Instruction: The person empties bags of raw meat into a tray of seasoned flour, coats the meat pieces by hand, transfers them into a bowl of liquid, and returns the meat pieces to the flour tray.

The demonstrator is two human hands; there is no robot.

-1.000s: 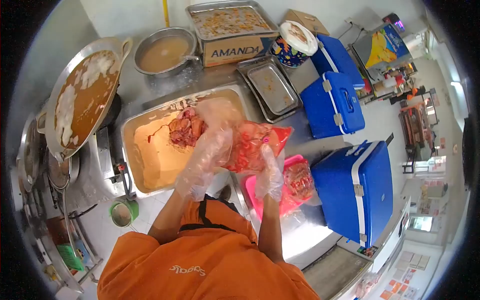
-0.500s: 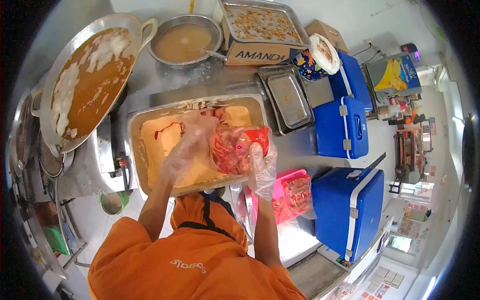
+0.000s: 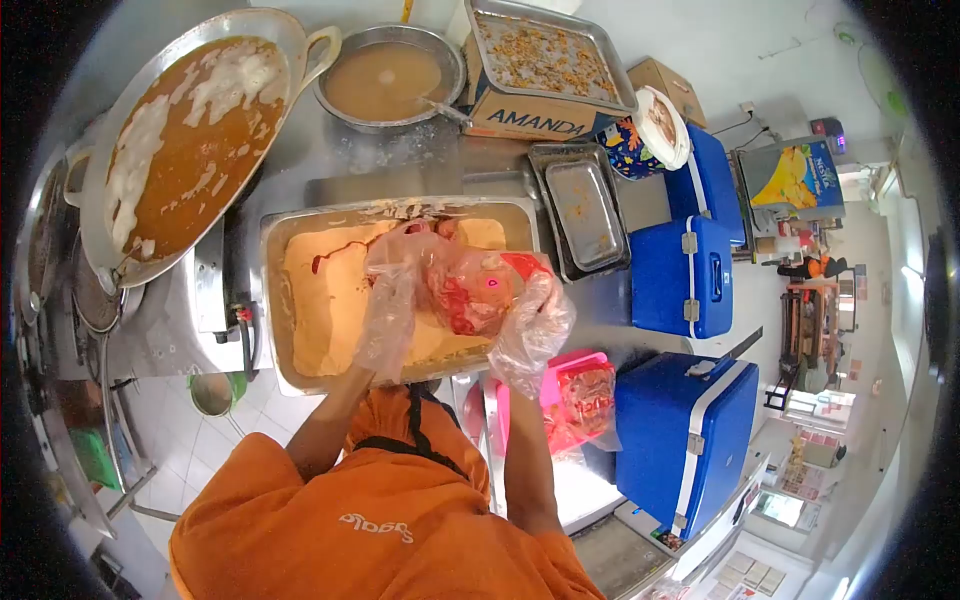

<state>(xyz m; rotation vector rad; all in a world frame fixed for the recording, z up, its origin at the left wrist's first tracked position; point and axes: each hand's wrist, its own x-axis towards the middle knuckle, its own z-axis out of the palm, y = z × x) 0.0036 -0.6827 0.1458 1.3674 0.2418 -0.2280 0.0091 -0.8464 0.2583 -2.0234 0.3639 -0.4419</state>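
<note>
A clear plastic bag of raw meat (image 3: 470, 295) with red print hangs tilted over a deep metal tray (image 3: 272, 330) of pale orange flour-like powder. My right hand (image 3: 535, 320), in a clear plastic glove, is closed around the bag's right end. At the other end, my gloved left hand (image 3: 402, 265) curls against the bag's left side; its fingertips are partly hidden by the wrinkled plastic. Pieces of raw meat (image 3: 445, 230) show at the tray's far side, just past the left hand. A dark red streak (image 3: 335, 252) lies on the powder.
A big pan of brown oil (image 3: 195, 150) with foam stands at the left. Behind the tray are a bowl of cloudy liquid (image 3: 385, 75) and a crumb-covered tray (image 3: 545, 60) on a box. Stacked metal pans (image 3: 585, 215), blue coolers (image 3: 680, 280) and a pink basin (image 3: 550, 400) are rightward.
My left hand, blurred before, is now sharp and nearer the bag's left side. The right hand has turned further over the bag's end. The view has shifted slightly.
</note>
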